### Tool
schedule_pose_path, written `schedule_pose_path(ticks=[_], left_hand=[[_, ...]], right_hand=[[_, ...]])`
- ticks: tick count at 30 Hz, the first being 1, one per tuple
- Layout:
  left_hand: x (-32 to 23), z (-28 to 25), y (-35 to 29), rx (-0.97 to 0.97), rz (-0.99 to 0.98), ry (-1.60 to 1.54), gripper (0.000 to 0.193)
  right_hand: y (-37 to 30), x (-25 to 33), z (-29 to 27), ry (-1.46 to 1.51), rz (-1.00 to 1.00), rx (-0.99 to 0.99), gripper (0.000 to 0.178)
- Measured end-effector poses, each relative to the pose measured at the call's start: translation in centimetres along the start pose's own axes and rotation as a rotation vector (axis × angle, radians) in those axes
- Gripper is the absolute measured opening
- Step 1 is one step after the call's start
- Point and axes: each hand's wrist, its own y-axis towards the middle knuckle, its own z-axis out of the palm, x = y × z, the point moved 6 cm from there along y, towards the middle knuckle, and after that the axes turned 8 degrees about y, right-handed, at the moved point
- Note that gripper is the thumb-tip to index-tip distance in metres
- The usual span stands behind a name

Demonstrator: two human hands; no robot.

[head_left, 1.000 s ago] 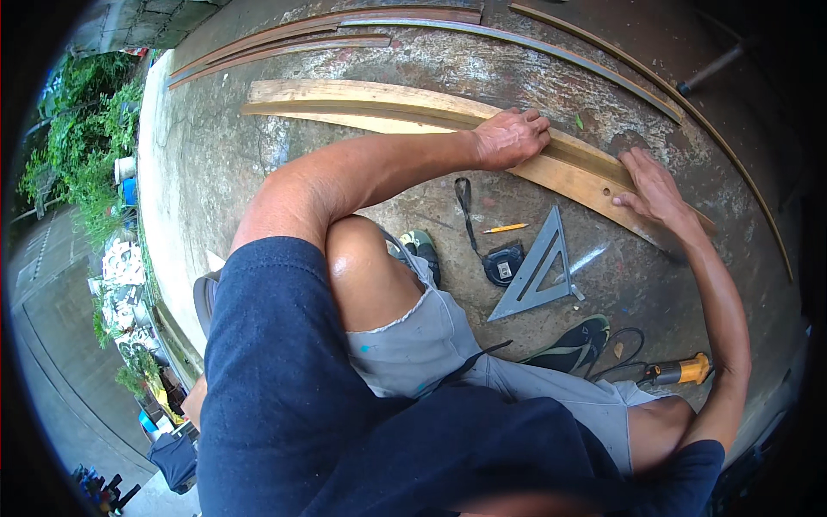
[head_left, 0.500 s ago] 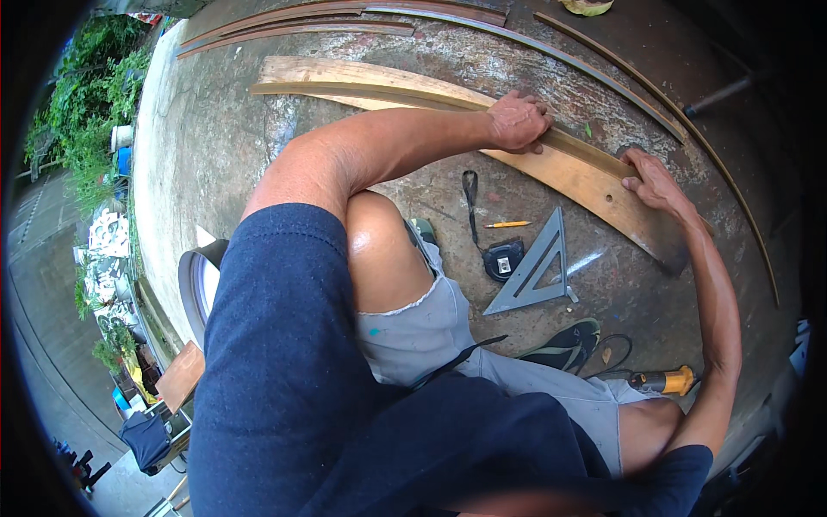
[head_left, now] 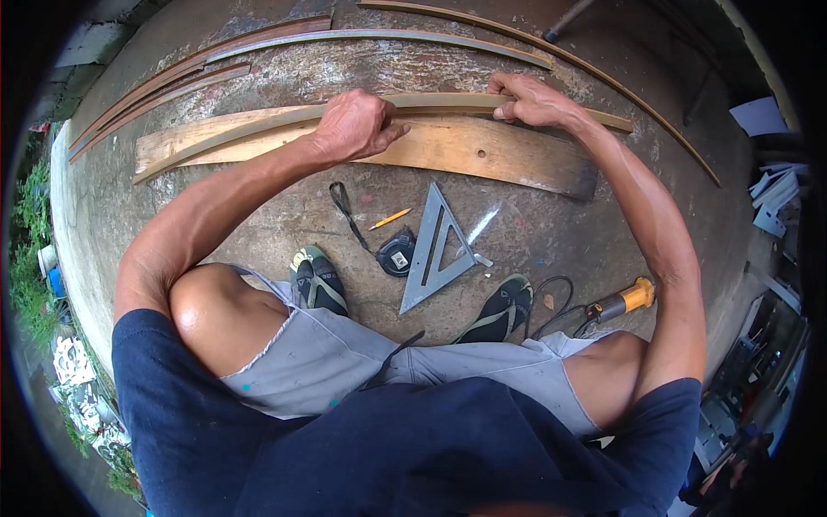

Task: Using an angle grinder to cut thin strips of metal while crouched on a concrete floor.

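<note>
A long brown metal angle bar (head_left: 448, 101) lies in both my hands, running left to right above a wooden plank (head_left: 448, 145) on the ground. My left hand (head_left: 355, 125) is closed around the bar left of its middle, its thumb side toward the plank. Farther right, my right hand (head_left: 527, 99) pinches the bar between thumb and fingers. At the left the bar crosses over the plank; at the right it runs beyond the plank's far edge. The plank has a small round hole and a darkened right end.
Nearer me lie a pencil (head_left: 390, 220), a black tape measure (head_left: 397, 252) with a strap, and a grey triangular speed square (head_left: 415, 280). A corded yellow-and-black power tool (head_left: 636, 295) rests by my right knee. Several long metal bars (head_left: 379, 35) lie beyond the plank.
The view has swung to the right. The bar has shifted from lying along the plank to its far edge at the right. Both hands stay on the bar.
</note>
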Motion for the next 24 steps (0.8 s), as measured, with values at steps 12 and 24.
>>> schedule_pose_path(ticks=[12,24], left_hand=[[1.8,7.9,-2.1,-0.038,-0.317,-1.853,0.090],[5.5,6.6,-0.9,-0.073,-0.368,-2.180,0.096]], right_hand=[[-0.1,-1.4,2.6,0.691,0.198,0.332,0.021],[1.0,-0.4,2.4,0.678,0.003,0.270,0.032]])
